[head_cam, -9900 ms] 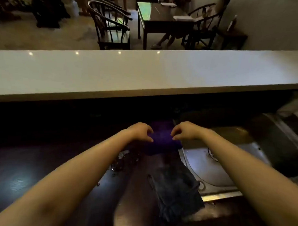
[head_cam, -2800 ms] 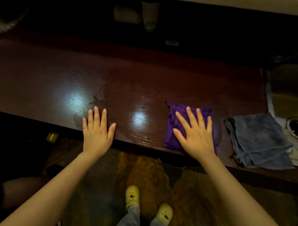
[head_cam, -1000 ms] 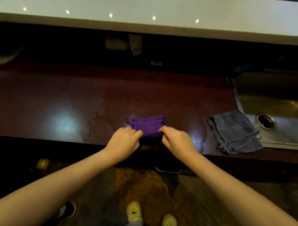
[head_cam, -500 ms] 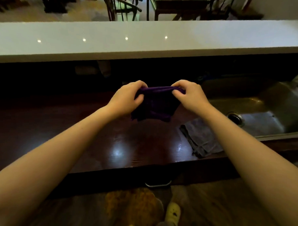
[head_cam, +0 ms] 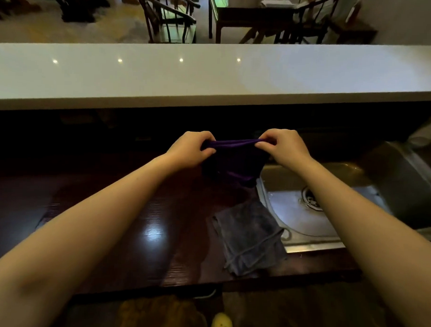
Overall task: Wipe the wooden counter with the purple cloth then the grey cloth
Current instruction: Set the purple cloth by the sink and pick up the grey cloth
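Note:
The purple cloth (head_cam: 234, 164) hangs in the air above the dark wooden counter (head_cam: 139, 224), near the sink's left edge. My left hand (head_cam: 191, 149) pinches its top left corner and my right hand (head_cam: 283, 146) pinches its top right corner, stretching the upper edge between them. The grey cloth (head_cam: 248, 238) lies folded on the counter below, its right side overlapping the sink rim. The counter surface shines wet under a light reflection.
A steel sink (head_cam: 330, 206) with a round drain sits to the right. A raised white bar top (head_cam: 212, 75) runs across behind the counter. Chairs and a table stand beyond it. A yellow shoe (head_cam: 221, 325) shows on the floor below.
Both hands lifted the purple cloth off the counter's front edge and now hold it up by its top corners, farther back and to the right, close to the sink.

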`<state>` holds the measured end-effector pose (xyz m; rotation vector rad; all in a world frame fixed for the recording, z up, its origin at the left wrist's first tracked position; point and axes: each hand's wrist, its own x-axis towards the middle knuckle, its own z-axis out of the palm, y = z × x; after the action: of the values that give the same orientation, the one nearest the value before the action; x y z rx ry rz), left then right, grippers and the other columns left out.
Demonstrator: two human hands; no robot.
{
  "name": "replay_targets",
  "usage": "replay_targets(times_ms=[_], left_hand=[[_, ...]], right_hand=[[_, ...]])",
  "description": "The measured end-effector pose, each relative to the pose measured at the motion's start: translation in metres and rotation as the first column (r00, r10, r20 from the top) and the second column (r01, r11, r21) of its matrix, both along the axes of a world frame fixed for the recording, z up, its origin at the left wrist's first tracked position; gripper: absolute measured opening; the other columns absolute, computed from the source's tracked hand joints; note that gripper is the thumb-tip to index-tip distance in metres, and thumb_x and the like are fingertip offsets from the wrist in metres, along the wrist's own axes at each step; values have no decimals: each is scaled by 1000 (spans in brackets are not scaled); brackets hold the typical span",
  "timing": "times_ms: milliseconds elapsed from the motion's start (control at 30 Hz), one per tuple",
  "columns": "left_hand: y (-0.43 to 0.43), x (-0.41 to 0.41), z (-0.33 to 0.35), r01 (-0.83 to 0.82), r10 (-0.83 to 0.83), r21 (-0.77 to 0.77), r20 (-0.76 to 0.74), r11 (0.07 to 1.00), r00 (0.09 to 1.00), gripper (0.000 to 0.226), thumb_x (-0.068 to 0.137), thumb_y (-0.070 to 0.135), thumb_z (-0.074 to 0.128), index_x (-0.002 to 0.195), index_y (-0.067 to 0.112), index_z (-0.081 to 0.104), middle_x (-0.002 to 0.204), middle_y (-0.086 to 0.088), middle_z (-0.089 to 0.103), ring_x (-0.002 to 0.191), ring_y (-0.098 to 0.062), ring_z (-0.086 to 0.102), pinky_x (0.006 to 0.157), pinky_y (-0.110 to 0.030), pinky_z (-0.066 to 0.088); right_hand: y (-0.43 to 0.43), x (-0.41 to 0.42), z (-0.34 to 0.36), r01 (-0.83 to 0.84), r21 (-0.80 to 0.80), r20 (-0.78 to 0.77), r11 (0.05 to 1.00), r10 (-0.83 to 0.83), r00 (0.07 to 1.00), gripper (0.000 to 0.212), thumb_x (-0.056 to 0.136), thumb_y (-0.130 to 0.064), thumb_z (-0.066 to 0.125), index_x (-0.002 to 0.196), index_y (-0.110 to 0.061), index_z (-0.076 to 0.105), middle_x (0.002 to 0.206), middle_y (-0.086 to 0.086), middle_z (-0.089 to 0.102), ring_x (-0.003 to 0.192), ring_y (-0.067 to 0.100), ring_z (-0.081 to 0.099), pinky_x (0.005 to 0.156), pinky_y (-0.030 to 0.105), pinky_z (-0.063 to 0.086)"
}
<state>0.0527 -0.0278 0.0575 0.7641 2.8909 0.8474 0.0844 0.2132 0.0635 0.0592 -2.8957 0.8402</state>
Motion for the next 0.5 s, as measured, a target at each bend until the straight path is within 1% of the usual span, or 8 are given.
replay_targets(times_ms=[100, 167, 233, 300, 400, 500], left_hand=[[29, -13, -11, -53, 53, 33, -14, 998, 998, 19, 84, 21, 61, 102, 14, 63, 99, -8, 68, 91, -23, 61, 79, -35, 50], [44, -21, -22, -66, 66, 28, -12, 997, 998, 19, 83, 21, 62, 101, 14, 63, 101, -9, 68, 93, -24, 62, 81, -38, 50], [55, -25, -39, -57, 57, -23, 0, 998, 998, 21, 83, 21, 62, 103, 13, 63, 103, -10, 68, 96, -26, 62, 82, -38, 49], [63, -26, -60, -58, 58, -83, 1, 995, 998, 23, 83, 21, 60, 105, 14, 61, 108, -9, 66, 99, -27, 61, 82, -38, 49], [68, -25, -89, -65, 63, -158, -18, 985, 998, 24, 84, 23, 58, 107, 15, 60, 109, -8, 64, 101, -29, 59, 80, -40, 49], [69, -20, -113, -21, 16, -254, -24, 967, 1000, 27, 85, 25, 58, 110, 14, 60, 109, -9, 64, 105, -29, 57, 81, -40, 48]], right_hand=[[23, -15, -14, 60, -44, -64, 997, -62, 996, 20, 87, -33, 62, 100, -20, 69, 96, 0, 70, 88, 15, 62, 69, 27, 44], [36, -24, -25, 79, -81, -35, 994, -82, 996, 19, 86, -31, 62, 100, -20, 69, 96, 2, 70, 87, 15, 62, 69, 26, 44], [45, -30, -43, 95, -105, 36, 990, -92, 995, 18, 85, -28, 64, 100, -19, 69, 97, 4, 70, 91, 18, 63, 74, 31, 49], [49, -30, -65, 122, -116, 95, 986, -111, 989, 16, 85, -25, 65, 99, -19, 69, 98, 5, 70, 93, 21, 63, 79, 35, 51], [48, -26, -94, 150, -146, 128, 978, -131, 983, 13, 85, -21, 63, 97, -19, 68, 98, 5, 70, 92, 22, 62, 80, 37, 51], [50, -23, -116, 106, -69, 146, 992, -95, 985, 17, 85, -16, 62, 101, -15, 67, 104, 8, 67, 98, 25, 59, 83, 37, 48]])
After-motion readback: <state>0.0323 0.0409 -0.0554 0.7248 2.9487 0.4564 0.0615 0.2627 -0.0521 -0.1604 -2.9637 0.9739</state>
